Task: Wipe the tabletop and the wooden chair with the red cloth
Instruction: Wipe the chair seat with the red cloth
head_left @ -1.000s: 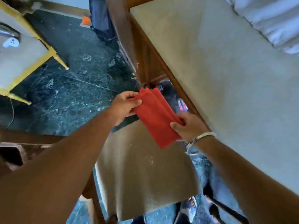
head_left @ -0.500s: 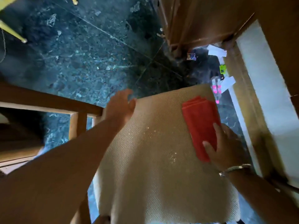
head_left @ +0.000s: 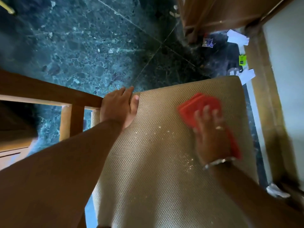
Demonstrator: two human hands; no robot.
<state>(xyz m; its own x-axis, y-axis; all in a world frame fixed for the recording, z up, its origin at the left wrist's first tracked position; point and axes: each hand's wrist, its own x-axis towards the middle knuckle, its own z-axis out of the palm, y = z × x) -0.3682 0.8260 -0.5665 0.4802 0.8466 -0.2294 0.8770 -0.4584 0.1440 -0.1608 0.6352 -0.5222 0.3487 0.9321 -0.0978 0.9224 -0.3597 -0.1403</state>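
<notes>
Folded red cloth lies flat on the beige woven seat cushion of the wooden chair, toward the seat's right side and nearer its far edge. Cloth is a long rectangle; long axis runs from far-left to near-right, w/ the far short end pointing at the seat's far edge and the near end reaching down past the wrist on the right. Layered edges show at the far-left corner. Right hand is pressed palm-down on top of the cloth, fingers spread wide and pointing away from the person, flat rather than gripping; hand is motion-blurred. Silver bangle sits at the right wrist; forearm comes in from bottom right. Left hand rests on the seat's left far corner next to the wooden armrest rail, fingers together and extended, thumb lying on the cushion's weave, holding nothing; left forearm stretches in from bottom left. Pale crumbs are scattered on the cushion between the two hands and just beside the right wrist. Dark green marble floor lies beyond, w/ bits of paper litter near the far right, beside the wood-framed furniture there.
</notes>
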